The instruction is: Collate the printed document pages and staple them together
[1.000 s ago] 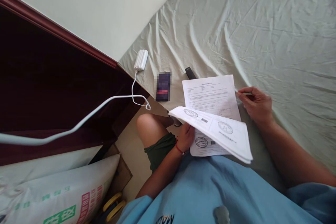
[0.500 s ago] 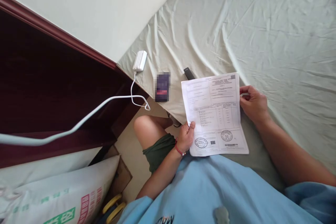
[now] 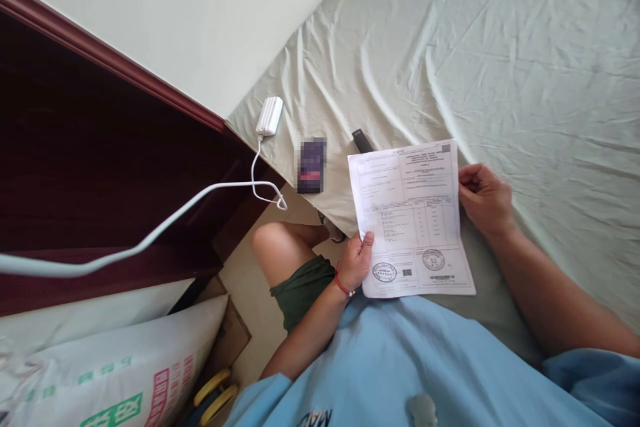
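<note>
White and thin, the paper (image 3: pixel 407 213) is just right of centre in the lower half of the frame, printed and stamped, its bottom edge over or against the blue shirt (image 3: pixel 395 347). Whether several layers make it up is hard to tell. The left hand (image 3: pixel 356 260) grips its lower left edge, thumb on top and the other fingers hidden underneath. At the upper part of its right edge, the right hand (image 3: pixel 484 201) has its fingers curled in; whether they pinch the paper cannot be told.

With only the left hand's hold certain, the free lower right corner could sag or flip. A hard pull from the right could crease or tear the edge, and if there are layers, an uneven pinch might separate them or catch two at once. Loosened on the left, the paper could slide off the shirt.

Its top edge partly covers a black stick (image 3: pixel 362 140), so a sweep up the frame might nudge that along the wrinkled cloth (image 3: pixel 525 113). Left of it, the phone (image 3: pixel 311 165) lies near the cloth's edge; a stray left elbow or knee could knock it down. Farther left, the cable (image 3: pixel 170 217) hangs in a loop from the adapter (image 3: pixel 269 115), and snagging it could drag the adapter over.
</note>
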The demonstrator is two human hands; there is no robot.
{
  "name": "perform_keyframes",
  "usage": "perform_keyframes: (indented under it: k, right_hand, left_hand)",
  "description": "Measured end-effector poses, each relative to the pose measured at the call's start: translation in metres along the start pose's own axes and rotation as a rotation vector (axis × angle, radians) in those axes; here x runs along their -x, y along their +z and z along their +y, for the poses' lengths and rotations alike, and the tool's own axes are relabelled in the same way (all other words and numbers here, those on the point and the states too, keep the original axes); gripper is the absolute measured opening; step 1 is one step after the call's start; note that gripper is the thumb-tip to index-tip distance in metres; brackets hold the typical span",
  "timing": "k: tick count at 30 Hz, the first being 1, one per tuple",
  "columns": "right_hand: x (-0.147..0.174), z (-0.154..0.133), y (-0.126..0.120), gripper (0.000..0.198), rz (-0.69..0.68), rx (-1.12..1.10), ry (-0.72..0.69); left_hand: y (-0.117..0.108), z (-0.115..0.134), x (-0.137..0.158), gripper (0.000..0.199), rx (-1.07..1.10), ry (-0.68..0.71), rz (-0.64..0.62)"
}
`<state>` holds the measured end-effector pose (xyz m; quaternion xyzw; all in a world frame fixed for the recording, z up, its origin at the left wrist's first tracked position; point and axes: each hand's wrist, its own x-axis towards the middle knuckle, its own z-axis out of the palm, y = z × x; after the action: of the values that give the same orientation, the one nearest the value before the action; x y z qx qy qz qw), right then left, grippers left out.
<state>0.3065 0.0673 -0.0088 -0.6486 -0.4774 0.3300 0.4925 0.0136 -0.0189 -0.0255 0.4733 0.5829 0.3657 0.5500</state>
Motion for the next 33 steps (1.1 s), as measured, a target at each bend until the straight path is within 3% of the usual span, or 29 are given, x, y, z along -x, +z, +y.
perform_keyframes:
  k: [13, 21, 26, 30, 33]
  right_hand:
    - [0.003, -0.003, -0.003, 0.028, -0.046, 0.097, -0.005]
    - [0.007, -0.008, -0.001, 0.020, 0.059, 0.156, -0.213]
    - [0.008, -0.013, -0.002, 0.018, 0.042, 0.178, -0.194]
    - [0.006, -0.013, -0.003, 0.025, -0.012, 0.091, -0.172]
    - [0.005, -0.011, -0.005, 0.028, -0.136, -0.083, -0.165]
  left_hand:
    - [0.001, 0.004, -0.001, 0.072, 0.000, -0.010, 0.007]
    - [0.003, 0.008, -0.002, 0.075, 0.039, -0.033, 0.012]
    - [0.004, 0.011, -0.002, 0.073, 0.060, -0.032, 0.004]
    - [0.005, 0.008, -0.003, 0.074, 0.075, -0.033, 0.018]
    - [0.005, 0.007, -0.003, 0.076, 0.095, -0.057, 0.011]
